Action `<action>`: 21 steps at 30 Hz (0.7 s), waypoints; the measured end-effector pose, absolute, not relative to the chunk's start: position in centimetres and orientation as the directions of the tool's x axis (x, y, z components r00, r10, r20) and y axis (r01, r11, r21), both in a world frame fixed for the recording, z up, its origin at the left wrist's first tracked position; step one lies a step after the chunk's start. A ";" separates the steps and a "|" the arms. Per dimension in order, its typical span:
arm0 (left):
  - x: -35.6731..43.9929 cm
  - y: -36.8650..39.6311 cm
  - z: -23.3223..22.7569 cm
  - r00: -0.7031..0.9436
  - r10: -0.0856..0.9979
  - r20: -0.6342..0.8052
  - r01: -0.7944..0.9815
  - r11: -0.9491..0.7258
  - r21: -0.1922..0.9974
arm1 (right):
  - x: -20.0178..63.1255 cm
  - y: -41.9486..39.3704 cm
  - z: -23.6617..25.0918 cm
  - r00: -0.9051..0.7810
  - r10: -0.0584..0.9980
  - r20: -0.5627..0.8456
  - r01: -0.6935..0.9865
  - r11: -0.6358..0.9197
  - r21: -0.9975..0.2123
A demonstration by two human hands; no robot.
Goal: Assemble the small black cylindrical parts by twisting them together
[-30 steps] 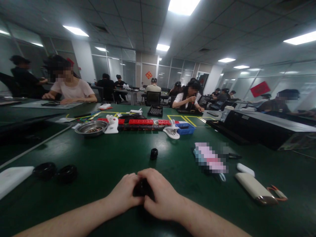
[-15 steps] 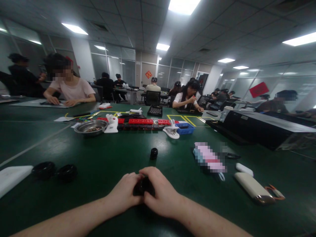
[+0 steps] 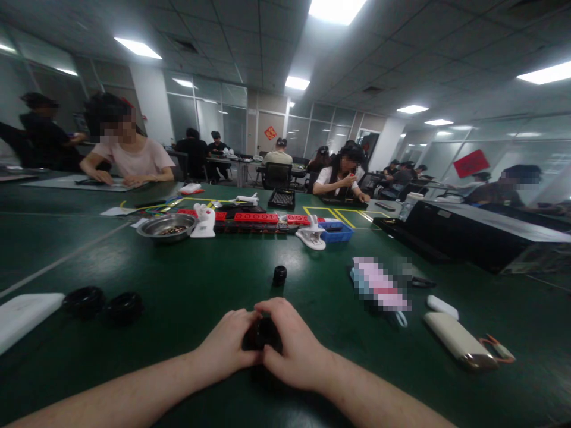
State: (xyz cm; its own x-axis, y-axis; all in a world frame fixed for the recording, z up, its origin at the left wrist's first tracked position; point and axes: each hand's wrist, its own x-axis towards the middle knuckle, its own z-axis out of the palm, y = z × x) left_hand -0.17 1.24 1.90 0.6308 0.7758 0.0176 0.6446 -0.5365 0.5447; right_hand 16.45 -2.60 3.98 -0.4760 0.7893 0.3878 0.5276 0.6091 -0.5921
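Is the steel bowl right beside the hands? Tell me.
No: the steel bowl sits far up the green table, well apart from the left hand and right hand.

Both hands (image 3: 263, 348) around small black part (image 3: 261, 334)

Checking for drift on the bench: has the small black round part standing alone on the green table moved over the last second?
No. The small black round part stays just behind the hands, in line with the white clip; only the camera shifted.
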 end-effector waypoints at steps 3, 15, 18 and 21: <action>-0.2 1.4 1.5 0.626 0.780 0.025 0.654 -0.542 0.529 | 16.5 -2.5 4.1 -0.437 0.806 0.399 0.546 0.591 -0.594; -0.2 1.4 1.3 0.627 0.779 0.022 0.656 -0.542 0.525 | 16.4 -2.5 3.6 -0.459 0.803 0.379 0.522 0.589 -0.617; -0.2 1.4 1.4 0.622 0.783 0.016 0.660 -0.536 0.526 | 16.6 -2.6 3.8 -0.475 0.780 0.408 0.494 0.619 -0.610; -0.2 1.4 1.5 0.630 0.776 0.017 0.661 -0.548 0.513 | 16.5 -2.4 3.8 -0.361 0.848 0.389 0.578 0.531 -0.620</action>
State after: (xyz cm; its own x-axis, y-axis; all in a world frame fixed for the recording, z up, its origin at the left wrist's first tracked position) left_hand -0.20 1.43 1.47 0.6305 0.7760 0.0171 0.6606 -0.5480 0.5131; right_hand 16.46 -2.40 3.77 -0.3608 0.8476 0.3892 0.5776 0.5307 -0.6203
